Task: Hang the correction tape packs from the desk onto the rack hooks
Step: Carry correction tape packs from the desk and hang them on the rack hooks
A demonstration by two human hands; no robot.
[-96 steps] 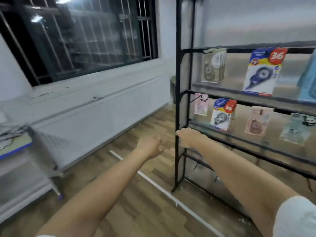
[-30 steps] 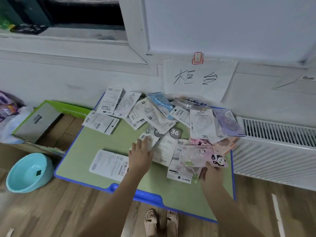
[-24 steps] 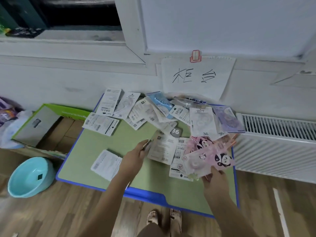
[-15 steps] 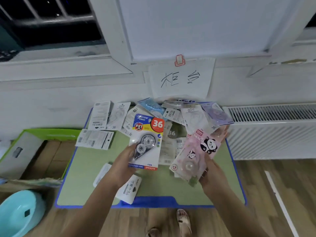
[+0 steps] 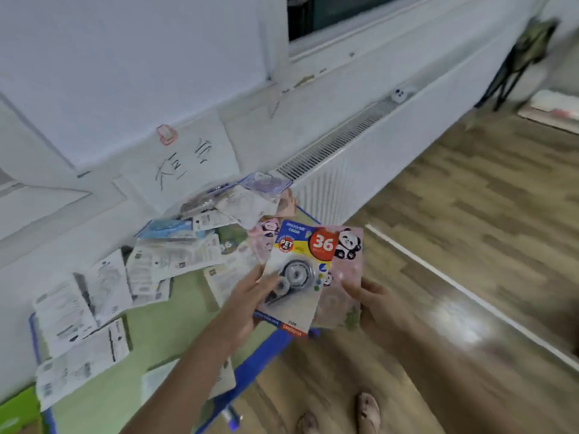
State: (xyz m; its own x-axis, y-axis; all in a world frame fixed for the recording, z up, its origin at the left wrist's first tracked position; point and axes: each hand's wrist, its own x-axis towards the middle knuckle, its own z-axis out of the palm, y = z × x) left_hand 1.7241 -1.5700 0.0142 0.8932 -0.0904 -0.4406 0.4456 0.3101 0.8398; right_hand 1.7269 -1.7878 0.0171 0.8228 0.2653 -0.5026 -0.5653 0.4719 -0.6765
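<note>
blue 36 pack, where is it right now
In the head view the blue 36 pack is right of centre, gripped by the left hand, overlapping the pink panda pack that the right hand holds.

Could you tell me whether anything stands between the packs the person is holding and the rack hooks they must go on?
That cannot be judged: no rack shows in this view. The left hand holds the blue "36" correction tape pack, the right hand the pink panda pack; beyond them lies wooden floor.

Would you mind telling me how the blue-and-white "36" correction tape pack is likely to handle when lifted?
The blue-and-white carded "36" pack stays flat in the left hand, so probably stiff. Likely light. Its glossy blister may slip against the pink panda pack.
</note>
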